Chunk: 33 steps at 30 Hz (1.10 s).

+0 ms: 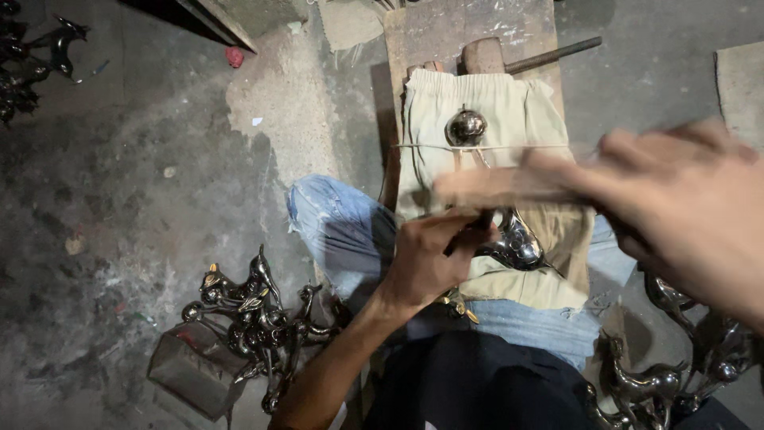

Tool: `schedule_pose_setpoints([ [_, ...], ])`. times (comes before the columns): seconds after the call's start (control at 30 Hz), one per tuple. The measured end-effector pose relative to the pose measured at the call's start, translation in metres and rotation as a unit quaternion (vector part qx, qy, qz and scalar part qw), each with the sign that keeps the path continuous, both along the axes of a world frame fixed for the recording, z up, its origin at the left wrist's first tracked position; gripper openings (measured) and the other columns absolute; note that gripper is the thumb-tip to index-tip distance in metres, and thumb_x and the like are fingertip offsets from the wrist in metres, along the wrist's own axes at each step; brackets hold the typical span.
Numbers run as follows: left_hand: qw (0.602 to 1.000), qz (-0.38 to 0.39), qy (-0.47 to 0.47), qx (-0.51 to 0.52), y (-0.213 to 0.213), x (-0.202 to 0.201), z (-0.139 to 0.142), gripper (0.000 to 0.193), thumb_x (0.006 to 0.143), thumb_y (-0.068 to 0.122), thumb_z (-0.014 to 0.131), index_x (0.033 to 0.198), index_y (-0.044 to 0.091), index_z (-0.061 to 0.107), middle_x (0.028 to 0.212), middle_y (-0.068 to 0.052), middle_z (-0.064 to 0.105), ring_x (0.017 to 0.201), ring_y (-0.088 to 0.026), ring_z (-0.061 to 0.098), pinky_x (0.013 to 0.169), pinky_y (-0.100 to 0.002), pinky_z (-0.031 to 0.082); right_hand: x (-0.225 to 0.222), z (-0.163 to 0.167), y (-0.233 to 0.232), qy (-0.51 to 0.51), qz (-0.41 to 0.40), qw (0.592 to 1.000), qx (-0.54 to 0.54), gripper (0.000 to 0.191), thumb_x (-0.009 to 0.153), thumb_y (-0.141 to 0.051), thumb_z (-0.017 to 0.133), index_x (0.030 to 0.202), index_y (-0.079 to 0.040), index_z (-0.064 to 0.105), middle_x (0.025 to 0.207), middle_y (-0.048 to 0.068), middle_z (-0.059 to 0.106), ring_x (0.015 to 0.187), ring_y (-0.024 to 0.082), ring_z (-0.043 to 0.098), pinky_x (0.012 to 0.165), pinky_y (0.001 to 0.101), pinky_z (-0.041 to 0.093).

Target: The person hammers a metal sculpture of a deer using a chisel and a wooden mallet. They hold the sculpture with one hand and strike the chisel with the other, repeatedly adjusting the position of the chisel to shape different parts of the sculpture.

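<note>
head view: the left hand (426, 263) sits near centre, its grip closed around a shiny metal figure (516, 240) that rests on a beige cloth (485, 103) spread over a wooden plank (469, 28). the right hand (676, 207) enters from 3 o'clock, blurred, its grip closed on a flat stick-like tool (493, 187) held across the cloth just above the figure; whether tool and figure touch cannot be told. a round polished end (465, 127) of metal shows at 12 o'clock from the figure. a hammer (509, 57) lies on the plank beyond the cloth. dark metal figurines (255, 310) are heaped on the concrete floor (119, 183) at 8 o'clock; more figurines (676, 358) lie at 4 o'clock.
</note>
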<state>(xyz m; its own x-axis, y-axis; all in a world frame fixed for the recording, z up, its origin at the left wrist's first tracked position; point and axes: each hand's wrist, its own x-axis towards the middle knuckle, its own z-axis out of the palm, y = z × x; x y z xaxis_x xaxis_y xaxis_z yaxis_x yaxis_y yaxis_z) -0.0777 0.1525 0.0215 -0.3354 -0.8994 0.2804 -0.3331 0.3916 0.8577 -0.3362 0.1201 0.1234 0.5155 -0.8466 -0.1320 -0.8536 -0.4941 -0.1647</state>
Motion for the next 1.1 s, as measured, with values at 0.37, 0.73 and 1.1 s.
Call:
schedule_pose_setpoints([
  [0.37,0.996,-0.073,-0.003,0.058,-0.029,-0.008,0.001,0.024,0.093,0.006,0.073,0.116,0.007,0.068,0.099,-0.007,0.080,0.094,-0.020,0.081,0.074,-0.029,0.067,-0.015,-0.016,0.017,-0.021,-0.175,0.984,0.013,0.086,0.082,-0.021,0.077,0.160,-0.024,0.041,0.109,0.012,0.076,0.080,0.024,0.074,0.069,0.0373,0.060],
  [0.73,0.996,-0.073,-0.010,0.043,-0.032,-0.010,0.000,0.022,0.092,-0.003,0.071,0.113,0.004,0.066,0.094,-0.009,0.080,0.091,-0.020,0.081,0.076,-0.027,0.067,-0.032,-0.026,0.004,-0.160,-0.188,0.969,-0.027,0.059,0.093,-0.002,0.068,0.148,-0.001,0.047,0.106,0.025,0.072,0.089,0.032,0.074,0.078,0.0457,0.063],
  [1.1,0.993,-0.097,-0.053,0.037,-0.044,-0.011,0.024,0.021,0.095,0.025,0.073,0.110,0.011,0.068,0.073,-0.010,0.071,0.060,-0.024,0.071,0.055,-0.037,0.052,-0.041,-0.032,-0.011,0.019,-0.088,0.996,0.010,0.079,0.086,-0.023,0.078,0.155,-0.014,0.041,0.104,0.016,0.075,0.079,0.024,0.077,0.082,0.0379,0.059],
])
